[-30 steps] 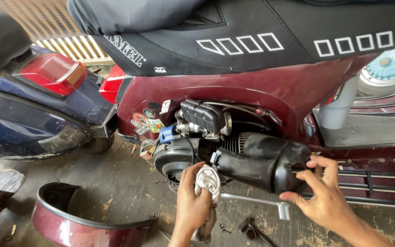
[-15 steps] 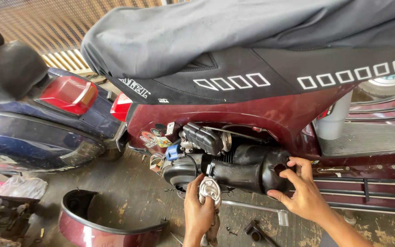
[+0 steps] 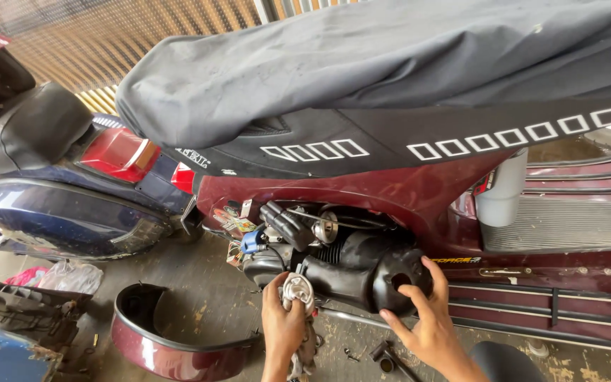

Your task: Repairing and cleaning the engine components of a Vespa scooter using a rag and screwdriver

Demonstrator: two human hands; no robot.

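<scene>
A maroon scooter (image 3: 419, 191) with a black seat stands side-on, its side panel off and the engine exposed. My left hand (image 3: 283, 327) holds a small shiny metal part (image 3: 298, 288) against the lower left of the black engine shroud (image 3: 362, 272). My right hand (image 3: 426, 318) has its fingers spread on the round right end of that shroud. A blue cap (image 3: 252, 242) and black hoses sit at the engine's upper left.
The removed maroon side panel (image 3: 171, 350) lies on the concrete floor at lower left. A dark blue scooter (image 3: 65, 212) with a red tail light is parked at left. Small tools and sockets (image 3: 383, 357) lie on the floor between my hands. Rags (image 3: 58, 276) lie at far left.
The view has tilted upward, showing more of the seat. Both hands stay at the engine; my right hand has shifted slightly left onto the shroud's round end.
</scene>
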